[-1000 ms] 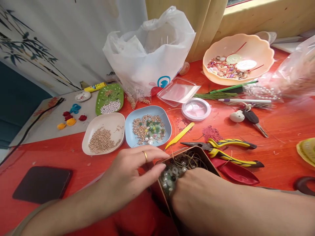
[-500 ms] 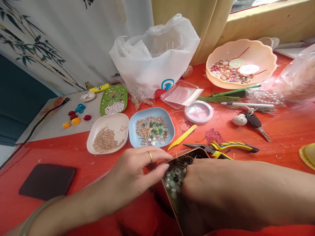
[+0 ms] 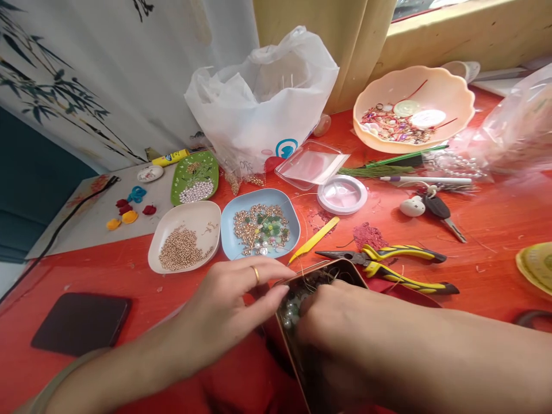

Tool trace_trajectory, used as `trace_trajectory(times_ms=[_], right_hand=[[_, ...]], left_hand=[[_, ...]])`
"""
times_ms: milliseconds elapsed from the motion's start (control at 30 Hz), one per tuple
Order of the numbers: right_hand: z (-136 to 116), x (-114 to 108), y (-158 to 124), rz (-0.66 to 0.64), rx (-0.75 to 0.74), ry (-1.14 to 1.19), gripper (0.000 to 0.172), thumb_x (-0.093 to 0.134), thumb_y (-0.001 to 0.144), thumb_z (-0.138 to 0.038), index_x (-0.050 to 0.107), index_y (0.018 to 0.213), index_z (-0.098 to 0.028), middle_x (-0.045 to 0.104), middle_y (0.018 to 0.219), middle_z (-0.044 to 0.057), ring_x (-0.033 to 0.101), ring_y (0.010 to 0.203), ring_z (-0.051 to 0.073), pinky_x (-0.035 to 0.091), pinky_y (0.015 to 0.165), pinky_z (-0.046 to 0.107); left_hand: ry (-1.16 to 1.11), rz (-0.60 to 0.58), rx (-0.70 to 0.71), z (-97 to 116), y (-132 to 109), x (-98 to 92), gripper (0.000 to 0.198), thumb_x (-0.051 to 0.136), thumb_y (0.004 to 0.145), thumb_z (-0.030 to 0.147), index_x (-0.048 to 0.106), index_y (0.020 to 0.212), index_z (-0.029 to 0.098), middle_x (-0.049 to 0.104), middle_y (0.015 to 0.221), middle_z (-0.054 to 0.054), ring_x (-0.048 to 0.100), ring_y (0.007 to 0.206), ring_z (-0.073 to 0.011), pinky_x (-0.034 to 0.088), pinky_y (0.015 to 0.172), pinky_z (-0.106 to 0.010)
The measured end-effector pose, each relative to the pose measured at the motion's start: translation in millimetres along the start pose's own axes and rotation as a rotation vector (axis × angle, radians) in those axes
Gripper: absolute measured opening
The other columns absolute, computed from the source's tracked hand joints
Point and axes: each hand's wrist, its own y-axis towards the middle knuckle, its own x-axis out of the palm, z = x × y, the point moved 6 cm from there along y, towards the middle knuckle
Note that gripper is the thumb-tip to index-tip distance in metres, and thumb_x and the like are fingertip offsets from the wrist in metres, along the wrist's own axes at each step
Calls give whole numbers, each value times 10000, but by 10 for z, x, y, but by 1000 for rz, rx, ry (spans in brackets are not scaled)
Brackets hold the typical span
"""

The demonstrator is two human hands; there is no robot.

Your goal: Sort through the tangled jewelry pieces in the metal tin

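Right hand (image 3: 340,322) shifted deeper into copper tin (image 3: 340,268) since a second ago, now covering most of the beads (image 3: 291,310) previously exposed. Yellow-handled pliers (image 3: 388,267), half hidden half a second ago, again fully visible.

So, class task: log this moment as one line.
left hand: steadies tin rim | right hand: fingers in tin's beads | pliers: beside tin

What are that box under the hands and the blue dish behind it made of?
The box looks like thin metal: its coppery rim shines and has a sharp rolled edge. The blue dish is probably plastic or melamine: matte, even colour, soft rounded corners.
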Motion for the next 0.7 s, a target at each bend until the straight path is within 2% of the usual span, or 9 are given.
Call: trace_trajectory(times_ms=[133, 167, 267, 400, 567, 700], right_hand=[[-46, 182, 159, -26, -70, -130, 373, 725, 515, -248, 656, 860, -127, 637, 703, 44, 573, 627, 169, 382, 552, 262], [-47, 214, 188, -36, -71, -149, 414, 733, 510, -283, 655, 887, -131, 639, 705, 49, 581, 635, 182, 387, 550, 271], [-42, 271, 223, -62, -76, -174, 424, 736, 526, -328, 657, 900, -146, 630, 671, 43, 592, 626, 201, 391, 537, 287], [-77, 252, 197, -72, -153, -209, 490, 776, 461, -273, 653, 912, -130, 651, 802, 76, 612, 678, 207, 406, 559, 285], [-134, 175, 203, -236, -88, -236, 442, 741, 592, -257, 644, 987, -84, 664, 903, 132, 624, 821, 246, 444, 680, 320], [-219, 112, 221, -311, -59, -263, 329, 688, 686, -276, 664, 961, -95, 670, 899, 116, 616, 858, 244, 447, 670, 320]], left_hand=[[17, 36, 0, 0, -11, -13, 181, 531, 825, 118, 640, 950, 191, 684, 940, 15, 629, 865, -80, 470, 800, -136], [19, 43, 7, 4, -11, -15, 181, 533, 822, 113, 642, 946, 187, 686, 935, 11, 631, 861, -82, 475, 794, -138], [27, 50, 29, 16, -1, -19, 183, 545, 810, 103, 647, 941, 179, 693, 921, 7, 639, 845, -85, 485, 781, -140], [52, 68, 49, 39, 17, -25, 172, 552, 800, 95, 655, 919, 166, 701, 895, 1, 646, 821, -80, 489, 756, -119], [78, 83, 67, 57, 9, -24, 166, 554, 790, 82, 658, 899, 150, 707, 892, -12, 653, 818, -80, 489, 746, -102], [88, 82, 78, 56, -9, -17, 168, 555, 788, 83, 657, 901, 154, 706, 888, -10, 653, 817, -80, 491, 749, -104]])
